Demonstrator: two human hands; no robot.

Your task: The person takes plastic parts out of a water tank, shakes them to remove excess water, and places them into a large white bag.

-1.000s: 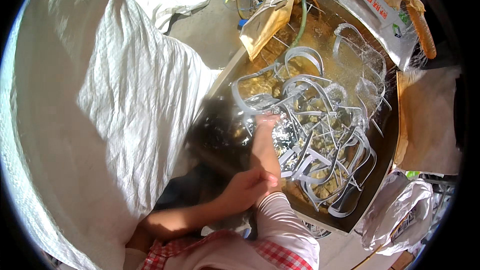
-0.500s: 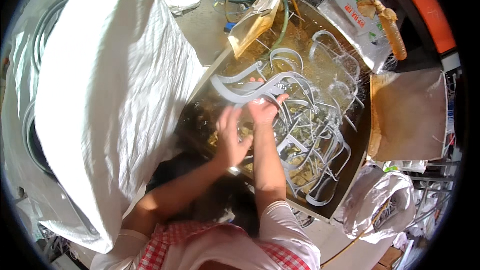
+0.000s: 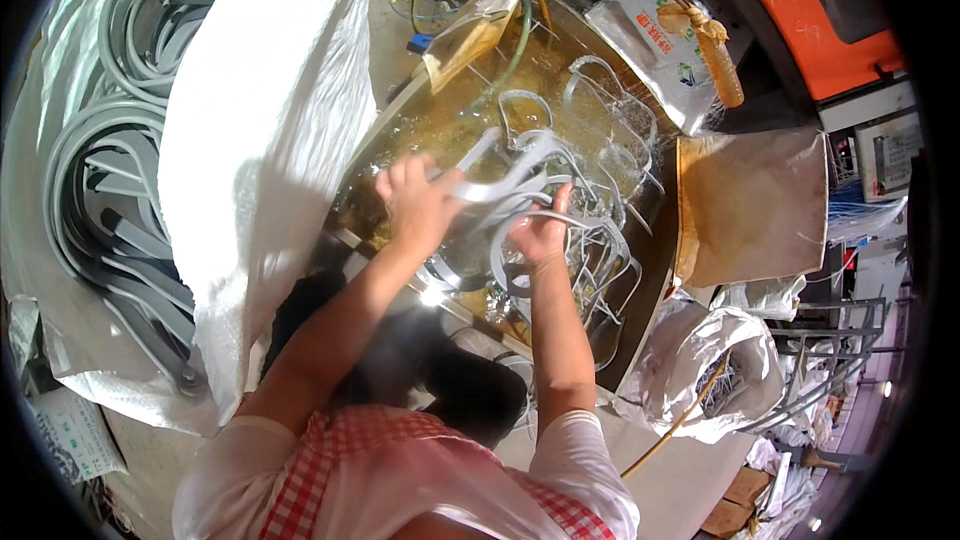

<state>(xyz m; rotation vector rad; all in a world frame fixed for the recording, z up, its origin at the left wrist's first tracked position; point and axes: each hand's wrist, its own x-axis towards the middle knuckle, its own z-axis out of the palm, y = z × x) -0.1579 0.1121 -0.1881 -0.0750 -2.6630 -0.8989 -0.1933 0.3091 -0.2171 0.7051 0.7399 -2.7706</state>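
Note:
My right hand (image 3: 540, 236) is closed around several grey curved plastic strips (image 3: 512, 178) over a tub of water. Its thumb points up, and a strip looping over it hides most of the fingers. My left hand (image 3: 414, 208) is at the left end of these strips, its fingers apart and slightly bent. The thumb side meets a strip's end, and no grip on it shows. More grey looped pieces (image 3: 610, 230) lie tangled in the water to the right and beyond. The tub (image 3: 640, 335) has brownish water and a metal-looking rim.
A large white woven sack (image 3: 270, 140) bulges at the left, beside bundled grey strips (image 3: 110, 210). A brownish board (image 3: 755, 205) stands at the tub's right edge. Nearer is a white bag of thin scraps (image 3: 715, 370). A green hose (image 3: 520, 45) enters the far end. Orange machinery (image 3: 800, 10) is behind.
The view has swung to the right, showing more of the bundled strips. My left hand has moved up and away from my right wrist to the strips' end. The strips have turned in my right hand.

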